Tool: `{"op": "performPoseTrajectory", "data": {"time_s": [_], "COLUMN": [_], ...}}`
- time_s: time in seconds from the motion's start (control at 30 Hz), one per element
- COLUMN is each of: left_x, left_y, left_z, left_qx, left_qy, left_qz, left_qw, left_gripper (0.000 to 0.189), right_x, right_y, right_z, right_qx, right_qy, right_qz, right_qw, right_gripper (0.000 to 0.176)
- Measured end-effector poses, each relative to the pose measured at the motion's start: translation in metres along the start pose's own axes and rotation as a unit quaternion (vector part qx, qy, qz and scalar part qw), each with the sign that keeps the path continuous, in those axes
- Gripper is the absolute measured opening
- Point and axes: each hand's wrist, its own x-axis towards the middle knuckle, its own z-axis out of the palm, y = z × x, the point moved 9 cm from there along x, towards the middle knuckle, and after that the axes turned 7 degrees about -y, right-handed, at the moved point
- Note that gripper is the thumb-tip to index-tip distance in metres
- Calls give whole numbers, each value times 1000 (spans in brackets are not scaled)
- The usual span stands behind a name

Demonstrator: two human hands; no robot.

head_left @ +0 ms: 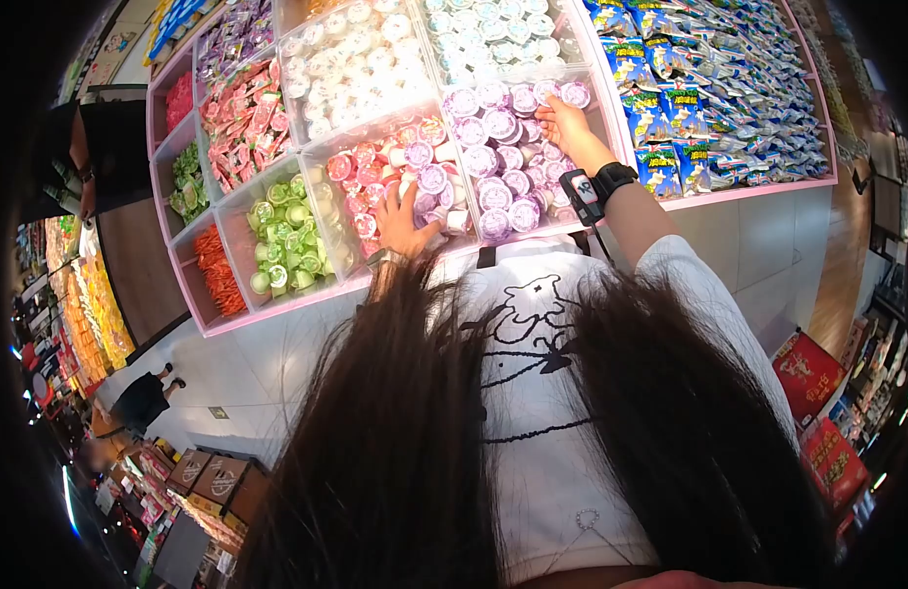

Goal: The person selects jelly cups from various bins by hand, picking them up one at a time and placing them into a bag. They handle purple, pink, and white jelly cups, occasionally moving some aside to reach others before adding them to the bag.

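Inside the pink-rimmed divided display bin (375, 277), both hands reach into neighbouring compartments near its front edge. The left hand (405, 228) is partly open, fingers spread over the red jelly cups (361, 172), with its thumb toward the purple-lidded cups that lie among them on the right side of that compartment; whether it grips a cup cannot be told. One compartment to the right, the purple jelly cups (500, 123) lie heaped, many with their round lids up. The right hand (562, 123) is at the far right of this heap, fingers loosely bent near the topmost cups; whether they hold one is unclear. A black wristband (613, 179) with a small device (582, 188) circles the right wrist.

Left of the red cups in the bin are green jelly cups (282, 231), then thin orange-red packets (216, 270) in the corner. Behind the red and purple cups sit white cups (351, 69) and pale blue cups (493, 39). Blue snack bags (729, 108) fill the section at the bin's right. Well beyond its left side, a person (140, 404) in dark clothing is on the tiled floor (248, 378).
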Motion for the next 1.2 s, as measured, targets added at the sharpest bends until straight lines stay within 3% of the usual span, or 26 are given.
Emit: {"op": "performPoseTrajectory", "data": {"time_s": [0.37,0.47,0.67,0.97,1.2], "left_x": [-1,-1,-1,-3,-2], "left_y": [-3,-1,0,-2,-2], "left_z": [0,0,-1,0,1], "left_qx": [12,12,12,4,11], "left_qy": [14,14,19,17,10], "left_qz": [6,3,10,-2,-2], "left_qw": [1000,1000,1000,1000,1000], "left_gripper": [77,77,77,76,77], "right_x": [-15,-13,-6,1,-5], "right_y": [6,7,-4,-16,-9], "right_z": [-6,-17,-9,-13,-15], "right_qx": [44,52,54,143,123], "right_qy": [38,48,-50,-44,-33], "right_qz": [38,-3,-88,-121,-58], "right_qw": [998,997,993,981,990], "right_gripper": [35,33,21,16,21]}}
